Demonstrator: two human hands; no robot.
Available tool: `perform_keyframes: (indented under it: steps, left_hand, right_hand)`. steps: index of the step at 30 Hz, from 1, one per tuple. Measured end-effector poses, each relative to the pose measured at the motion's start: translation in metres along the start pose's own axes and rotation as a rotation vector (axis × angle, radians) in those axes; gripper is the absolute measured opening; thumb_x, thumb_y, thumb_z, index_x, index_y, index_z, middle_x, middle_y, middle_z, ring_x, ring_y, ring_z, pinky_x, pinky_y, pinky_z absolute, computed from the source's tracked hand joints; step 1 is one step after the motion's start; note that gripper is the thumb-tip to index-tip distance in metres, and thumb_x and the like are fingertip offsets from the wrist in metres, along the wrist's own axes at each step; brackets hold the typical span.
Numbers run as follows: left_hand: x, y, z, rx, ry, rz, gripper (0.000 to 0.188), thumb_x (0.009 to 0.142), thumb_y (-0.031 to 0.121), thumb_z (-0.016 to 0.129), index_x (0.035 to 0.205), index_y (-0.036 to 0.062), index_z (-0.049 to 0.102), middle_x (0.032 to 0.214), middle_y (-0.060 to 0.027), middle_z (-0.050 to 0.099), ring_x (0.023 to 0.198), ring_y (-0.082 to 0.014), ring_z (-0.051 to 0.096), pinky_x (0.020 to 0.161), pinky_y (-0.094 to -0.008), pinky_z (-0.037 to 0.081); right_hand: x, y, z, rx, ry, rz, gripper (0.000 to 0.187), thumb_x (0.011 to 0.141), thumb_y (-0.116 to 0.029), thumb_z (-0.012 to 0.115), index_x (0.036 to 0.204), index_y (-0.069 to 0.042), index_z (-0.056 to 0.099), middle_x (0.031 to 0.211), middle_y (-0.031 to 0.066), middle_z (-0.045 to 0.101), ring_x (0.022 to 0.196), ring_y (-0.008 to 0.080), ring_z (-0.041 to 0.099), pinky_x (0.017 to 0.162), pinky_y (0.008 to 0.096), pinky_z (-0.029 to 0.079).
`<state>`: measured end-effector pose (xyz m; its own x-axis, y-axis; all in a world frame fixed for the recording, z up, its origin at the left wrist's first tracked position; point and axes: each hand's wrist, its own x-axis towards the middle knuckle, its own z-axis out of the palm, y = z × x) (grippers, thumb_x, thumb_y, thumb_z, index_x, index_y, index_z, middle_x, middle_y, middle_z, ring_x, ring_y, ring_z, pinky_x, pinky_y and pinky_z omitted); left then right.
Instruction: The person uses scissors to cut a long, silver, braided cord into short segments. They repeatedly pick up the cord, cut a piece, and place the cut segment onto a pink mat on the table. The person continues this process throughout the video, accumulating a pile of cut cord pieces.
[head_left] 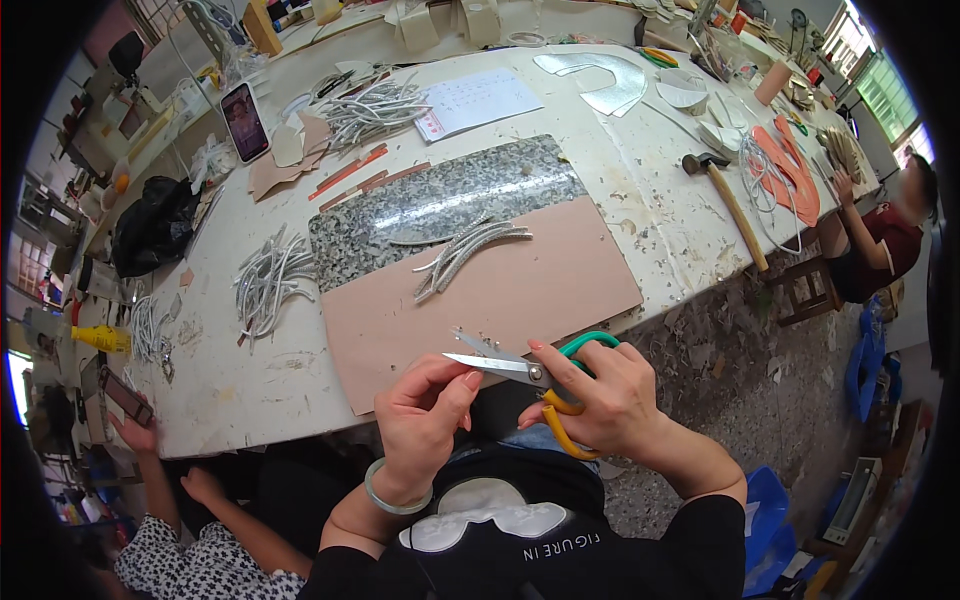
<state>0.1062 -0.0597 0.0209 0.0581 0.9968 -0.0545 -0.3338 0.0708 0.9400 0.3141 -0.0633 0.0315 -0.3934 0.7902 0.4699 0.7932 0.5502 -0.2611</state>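
Observation:
My right hand point(612, 402) grips a pair of scissors point(537, 373) with one green and one yellow handle loop. The blades are parted and point left, toward my left hand point(425, 415). The thumb and fingers of my left hand pinch together just below the blade tips; whatever lies between them is too small to make out. Beyond both hands, a pinkish-tan sheet point(570, 275) partly covers a speckled granite slab point(400, 220). A small bunch of silvery cord pieces point(470, 255) rests across the sheet, its far end over the slab.
More silvery cords point(265, 285) lie in a bundle to the left, and a larger pile point(365, 112) is farther back. A hammer point(730, 205) lies toward the right edge. A phone point(245, 122) stands at the back left. Other people sit at both sides.

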Motion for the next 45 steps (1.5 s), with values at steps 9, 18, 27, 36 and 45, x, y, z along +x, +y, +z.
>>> perform_keyframes:
  steps: [9, 18, 27, 36, 45]
  left_hand:
    - [0.003, 0.002, -0.003, 0.020, -0.012, 0.003, 0.013, 0.085, -0.002, 0.063, 0.096, -0.0041, 0.067, 0.085, -0.0043, 0.061, 0.066, -0.0052, 0.052, 0.054, -0.0177, 0.040]
    - [0.085, 0.049, -0.101, 0.798, 0.328, 0.414, 0.020, 0.086, 0.002, 0.062, 0.105, 0.0043, 0.069, 0.083, -0.0060, 0.064, 0.062, -0.0101, 0.055, 0.055, -0.0216, 0.044]
    - [0.118, 0.038, -0.153, 1.584, 0.361, 0.633, 0.021, 0.078, 0.020, 0.071, 0.098, 0.0108, 0.071, 0.103, -0.0049, 0.060, 0.107, -0.0263, 0.046, 0.092, -0.0388, 0.037]
    - [0.103, 0.028, -0.097, 1.257, -0.006, 0.553, 0.019, 0.079, 0.016, 0.071, 0.095, 0.0072, 0.070, 0.098, -0.0058, 0.060, 0.102, -0.0264, 0.045, 0.091, -0.0373, 0.038]
    - [0.062, 0.020, -0.120, 1.582, -0.129, 0.496, 0.044, 0.084, 0.025, 0.065, 0.117, -0.0046, 0.056, 0.125, -0.0168, 0.051, 0.121, -0.0368, 0.039, 0.099, -0.0446, 0.034]
  right_hand:
    - [-0.009, 0.009, 0.005, 0.386, -0.038, 0.228, 0.045, 0.073, -0.032, 0.077, 0.108, -0.007, 0.065, 0.065, 0.0028, 0.061, 0.049, 0.0148, 0.054, 0.049, 0.0267, 0.042]
    - [-0.045, 0.033, 0.002, 1.002, 0.180, 0.823, 0.057, 0.089, -0.050, 0.056, 0.117, 0.001, 0.057, 0.058, -0.0068, 0.044, 0.044, -0.0005, 0.039, 0.038, 0.0148, 0.029]
    - [-0.071, 0.030, 0.045, 2.010, -0.246, 0.845, 0.080, 0.089, -0.069, 0.020, 0.129, -0.003, 0.045, 0.083, 0.0098, 0.057, 0.065, 0.0198, 0.056, 0.062, 0.0314, 0.046]
    - [-0.103, 0.040, 0.059, 2.397, -0.131, 0.920, 0.083, 0.088, -0.071, 0.020, 0.129, -0.005, 0.048, 0.082, 0.0125, 0.058, 0.058, 0.0213, 0.052, 0.061, 0.0324, 0.041]
    - [-0.098, 0.044, 0.023, 1.705, 0.572, 1.078, 0.063, 0.094, -0.059, 0.034, 0.117, -0.003, 0.052, 0.072, 0.0082, 0.051, 0.051, 0.0163, 0.044, 0.047, 0.0264, 0.041]
